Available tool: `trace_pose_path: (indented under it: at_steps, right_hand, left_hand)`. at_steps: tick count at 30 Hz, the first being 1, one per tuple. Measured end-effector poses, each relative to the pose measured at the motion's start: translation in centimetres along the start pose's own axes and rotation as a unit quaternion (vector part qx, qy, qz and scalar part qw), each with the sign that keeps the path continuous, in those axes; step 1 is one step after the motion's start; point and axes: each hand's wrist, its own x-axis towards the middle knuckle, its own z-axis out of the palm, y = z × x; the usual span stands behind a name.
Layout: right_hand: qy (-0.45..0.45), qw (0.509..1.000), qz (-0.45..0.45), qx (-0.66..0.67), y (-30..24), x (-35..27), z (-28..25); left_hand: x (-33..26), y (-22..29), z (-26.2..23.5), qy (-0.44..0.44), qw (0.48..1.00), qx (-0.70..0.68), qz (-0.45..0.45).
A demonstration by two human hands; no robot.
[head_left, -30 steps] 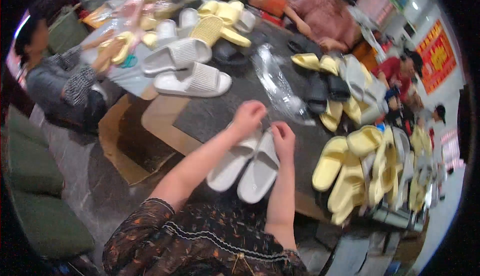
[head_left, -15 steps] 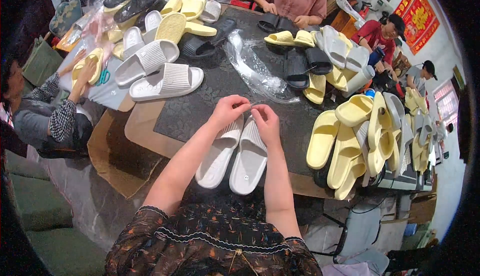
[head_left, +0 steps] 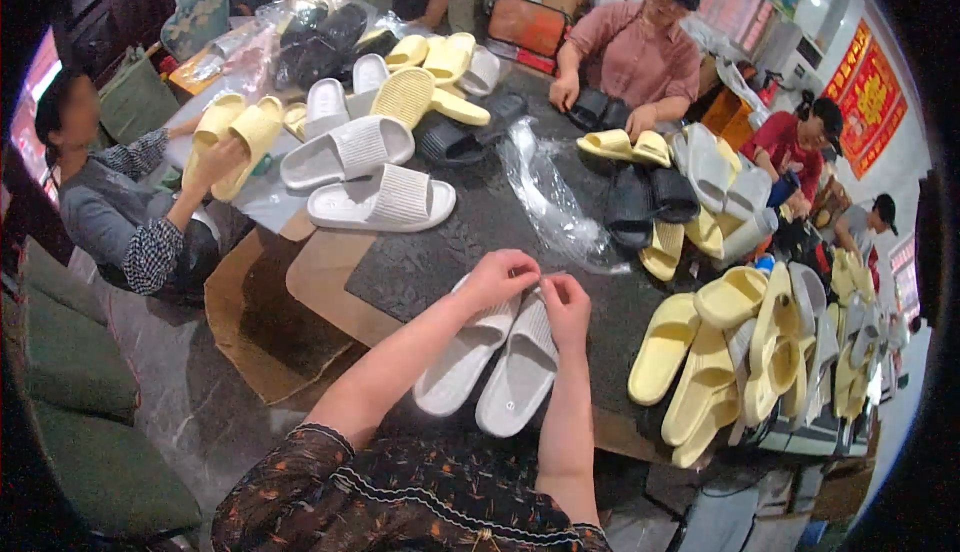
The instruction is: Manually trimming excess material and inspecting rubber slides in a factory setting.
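Note:
A pair of light grey slippers lies side by side at the table's near edge, the left slipper (head_left: 452,370) and the right slipper (head_left: 515,392) with their heels toward me. Over their ribbed straps, my left hand (head_left: 503,282) and my right hand (head_left: 567,310) meet fingertip to fingertip. Both are closed in a pinch. Whatever thin thing is between the fingers is too small to make out. The hands hide part of both straps.
Yellow slippers (head_left: 665,347) are piled at my right. Grey slippers (head_left: 380,202) and black slippers (head_left: 450,142) lie at the far left, near a crumpled clear plastic bag (head_left: 550,202). An open cardboard box (head_left: 270,322) stands below the table's left side. Co-workers sit around the table.
The view has shifted, so the table sits lower in it. My hands stay pinched together over the grey slippers. The person at left has raised a pair of yellow slippers.

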Motion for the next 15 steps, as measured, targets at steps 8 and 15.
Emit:
trace_pose_path:
  at_steps: [8,15]
  right_hand:
    - [-0.021,1.0,0.016,-0.014,-1.1,-0.2,0.5]
    - [-0.024,0.999,0.037,0.015,0.5,0.1,-0.1]
  left_hand:
    - [-0.2,-0.5,0.0,0.023,0.999,0.031,0.022]
    - [-0.2,0.1,0.3,0.034,0.996,0.058,0.057]
